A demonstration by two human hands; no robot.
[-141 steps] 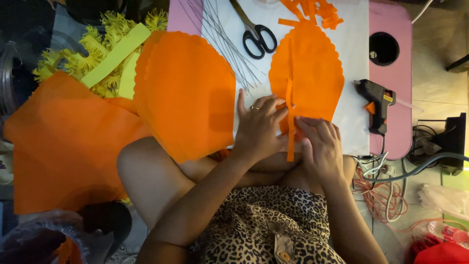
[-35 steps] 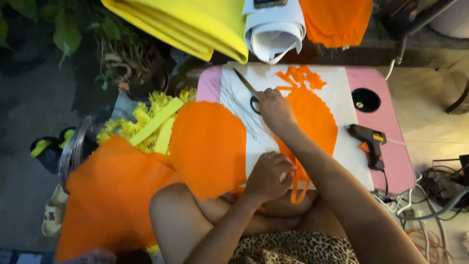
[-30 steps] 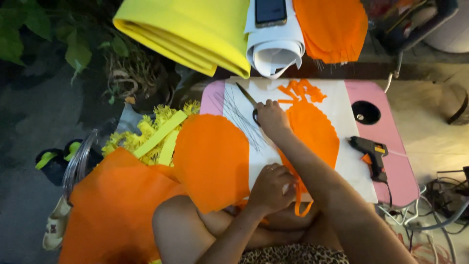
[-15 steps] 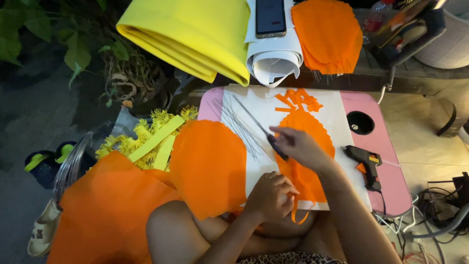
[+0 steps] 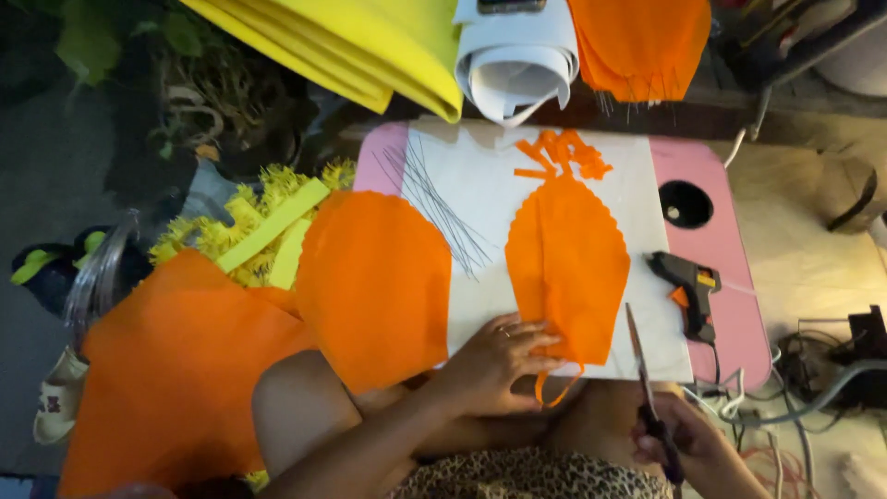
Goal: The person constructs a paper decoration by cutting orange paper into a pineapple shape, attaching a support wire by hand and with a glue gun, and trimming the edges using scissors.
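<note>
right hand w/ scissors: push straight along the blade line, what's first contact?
Likely the near edge of the white sheet, just right of the orange petal piece. The scissors in the right hand point up-table; height above the sheet is unclear.

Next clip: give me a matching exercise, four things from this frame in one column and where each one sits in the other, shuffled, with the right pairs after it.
Things:
1. scissors
2. glue gun
3. thin wires
4. orange petal sheet

Places:
A. fanned out on the white paper, at the far left part of the table
B. in the right hand, blades pointing away from the person
C. lying at the right of the table, where white paper meets pink
D. flat in the middle of the white paper, under the left hand

Pairs: 1-B, 2-C, 3-A, 4-D
</note>
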